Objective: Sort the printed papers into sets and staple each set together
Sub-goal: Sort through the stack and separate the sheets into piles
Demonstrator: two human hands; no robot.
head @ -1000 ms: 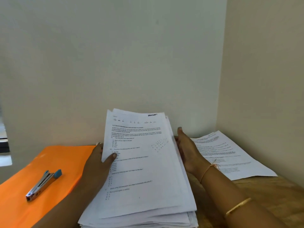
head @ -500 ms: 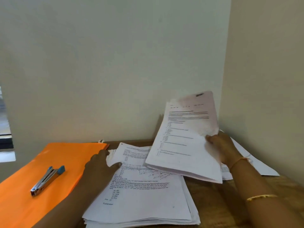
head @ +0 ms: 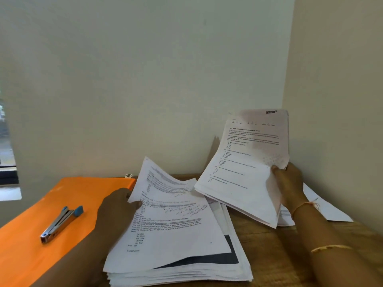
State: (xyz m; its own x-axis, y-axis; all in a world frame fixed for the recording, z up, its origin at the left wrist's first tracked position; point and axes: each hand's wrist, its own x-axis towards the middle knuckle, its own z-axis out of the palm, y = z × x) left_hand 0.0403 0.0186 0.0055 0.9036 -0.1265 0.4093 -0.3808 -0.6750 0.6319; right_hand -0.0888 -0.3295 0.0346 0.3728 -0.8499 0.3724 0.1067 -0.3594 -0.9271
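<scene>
Swung farther right and higher than before — lifted set (head: pixel 244 175) pinched at its right edge in right hand (head: pixel 290 185) grip, left hand (head: pixel 116 206) pinching curled top sheets (head: pixel 165 183) off stack (head: pixel 180 272) on worktop (head: pixel 269 245) — likely light, floppy, best held by an edge.

Dim, soft daylight; wide-angle edge distortion

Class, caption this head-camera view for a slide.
Right hand holds raised sheaf; left hand pinches top sheet of the stack; stapler lies on orange folder.

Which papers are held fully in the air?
The set in the right hand; the thick stack and the far-right sheets lie on the table.
</scene>
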